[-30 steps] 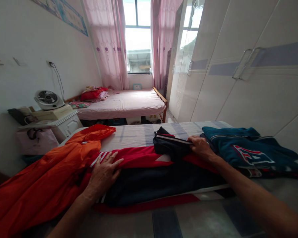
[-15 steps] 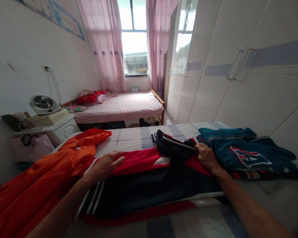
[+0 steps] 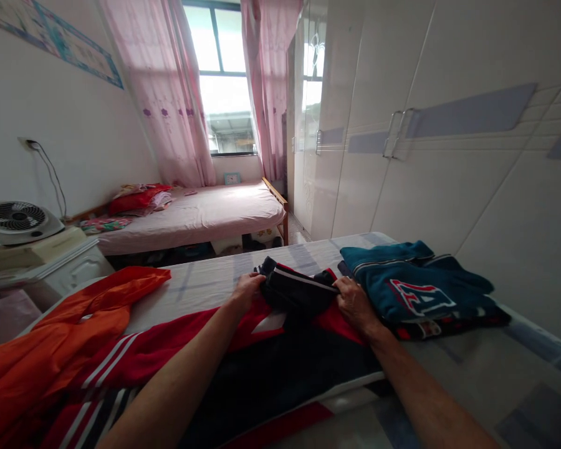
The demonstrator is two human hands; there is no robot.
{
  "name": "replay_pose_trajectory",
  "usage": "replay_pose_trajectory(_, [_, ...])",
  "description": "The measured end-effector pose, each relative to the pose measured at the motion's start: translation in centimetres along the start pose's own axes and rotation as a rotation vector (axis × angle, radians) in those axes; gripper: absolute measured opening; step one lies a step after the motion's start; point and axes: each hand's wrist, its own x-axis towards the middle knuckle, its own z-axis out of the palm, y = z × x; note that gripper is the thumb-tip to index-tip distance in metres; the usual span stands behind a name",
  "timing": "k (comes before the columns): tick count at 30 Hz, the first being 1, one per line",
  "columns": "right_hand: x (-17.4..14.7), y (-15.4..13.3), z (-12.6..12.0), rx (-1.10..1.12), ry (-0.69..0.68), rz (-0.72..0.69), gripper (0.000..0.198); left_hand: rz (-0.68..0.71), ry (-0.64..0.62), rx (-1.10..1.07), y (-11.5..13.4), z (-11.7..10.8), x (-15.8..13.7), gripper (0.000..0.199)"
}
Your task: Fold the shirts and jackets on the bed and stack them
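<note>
A red and black track jacket [image 3: 280,362] with white stripes lies spread on the bed in front of me. At its far side a black part with white trim is bunched up. My left hand [image 3: 249,290] is closed on the left end of that bunched part. My right hand [image 3: 354,302] pinches its right end, by the white-trimmed edge. Just right of my right hand, a folded teal sweatshirt [image 3: 409,277] with a letter patch rests on a dark garment. To the left, an orange jacket [image 3: 88,318] lies beside the track jacket's striped sleeve.
The near bed [image 3: 196,274] has a pale checked sheet. Beyond it stands a second bed [image 3: 215,212] with a pink sheet. A white wardrobe [image 3: 430,187] lines the right side. A fan [image 3: 21,221] sits on a white cabinet [image 3: 81,274] at the left.
My left hand has moved right and away from me, from the red sleeve to the black bunched part, and closed on it. My right hand keeps its hold. The view has turned right.
</note>
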Motion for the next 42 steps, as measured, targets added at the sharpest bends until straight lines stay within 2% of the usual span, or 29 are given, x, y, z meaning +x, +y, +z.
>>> replay_pose_trajectory(2, [0.0,-0.1,-0.2,0.012,0.006,0.007,0.021,0.100,0.080,-0.083,0.5,0.2,-1.5,0.028])
replay_pose_trajectory(5, [0.0,-0.3,-0.3,0.052,0.021,0.015,0.021,0.290,0.165,-0.195,0.3,-0.7,-6.0,0.055])
replay_pose_trajectory(7, [0.1,-0.2,-0.2,0.114,0.083,-0.005,0.023,0.410,0.169,-0.210,-1.0,-1.8,-9.7,0.068])
replay_pose_trajectory(10, [0.1,-0.1,0.1,0.189,0.243,-0.055,0.024,0.369,0.058,-0.011,-4.0,-3.8,-14.1,0.066])
replay_pose_trajectory(13, [0.0,-0.2,0.2,0.172,0.319,-0.116,0.019,0.292,-0.069,0.324,-6.2,-5.9,-15.9,0.053])
replay_pose_trajectory(15, [-0.2,-0.5,0.1,0.152,0.305,-0.186,0.019,0.380,-0.046,0.526,-6.2,-7.1,-15.8,0.043])
replay_pose_trajectory(18, [-0.5,-1.1,-0.1,0.125,0.259,-0.277,0.031,0.608,0.139,0.796,-4.5,-8.4,-13.9,0.035])
replay_pose_trajectory(20, [-0.7,-1.4,-0.2,0.094,0.235,-0.306,0.035,0.677,0.227,0.903,-3.1,-8.6,-11.8,0.035])
replay_pose_trajectory(23, [-0.9,-1.3,-0.1,0.058,0.217,-0.311,0.034,0.617,0.207,0.982,-1.7,-8.3,-7.9,0.035])
replay_pose_trajectory(26, [-0.8,-0.8,0.2,0.052,0.222,-0.270,0.035,0.484,0.143,1.057,-1.6,-7.6,-4.6,0.035])
replay_pose_trajectory(31, [-0.6,0.0,0.7,0.067,0.207,-0.227,0.037,0.332,0.166,1.071,-2.1,-6.9,-2.0,0.033])
replay_pose_trajectory(34, [-0.6,0.0,0.8,0.072,0.187,-0.237,0.037,0.333,0.212,1.011,-1.4,-6.5,-2.2,0.028])
replay_pose_trajectory(37, [-0.6,-0.2,0.6,0.079,0.177,-0.233,0.032,0.430,0.309,0.894,0.0,-7.0,-4.1,0.017])
replay_pose_trajectory(39, [-0.6,-0.4,0.5,0.099,0.189,-0.214,0.031,0.533,0.435,0.794,0.9,-8.3,-6.4,0.017])
replay_pose_trajectory(42, [-0.6,-0.5,0.3,0.131,0.257,-0.172,0.034,0.637,0.675,0.639,1.0,-11.9,-10.4,0.028])
